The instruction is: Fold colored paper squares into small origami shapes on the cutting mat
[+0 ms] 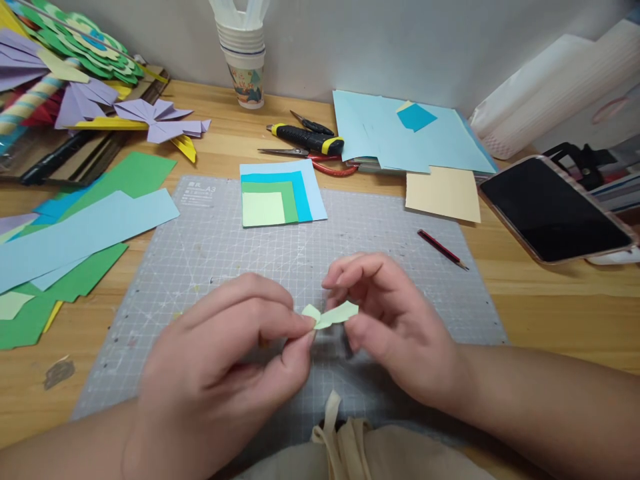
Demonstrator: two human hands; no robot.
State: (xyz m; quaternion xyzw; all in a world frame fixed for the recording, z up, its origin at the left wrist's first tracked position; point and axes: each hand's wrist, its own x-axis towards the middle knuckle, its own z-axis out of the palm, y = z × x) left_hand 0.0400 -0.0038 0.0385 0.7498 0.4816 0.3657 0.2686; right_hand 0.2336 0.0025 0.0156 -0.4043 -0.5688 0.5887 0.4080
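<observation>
A small pale green paper piece [339,315], creased and angled upward at both ends, is held above the cutting mat. My left hand [230,340] is closed, pinching its left part between thumb and index finger. Around the paper's right end curves my right hand [400,327], with thumb and fingers apart; the thumb tip is close to the paper, and I cannot tell if it touches. Beneath both hands lies a grey gridded cutting mat [200,247]. Stacked squares of blue and green paper [283,193] lie at the mat's far edge.
Paper strips [85,227] pile up on the left, below paper flowers [155,120]. Paper cups [246,63] stand by the wall. A box cutter [307,138] and red-handled scissors [333,167] lie behind the mat. A pencil [443,249] and a tablet [555,210] are at right.
</observation>
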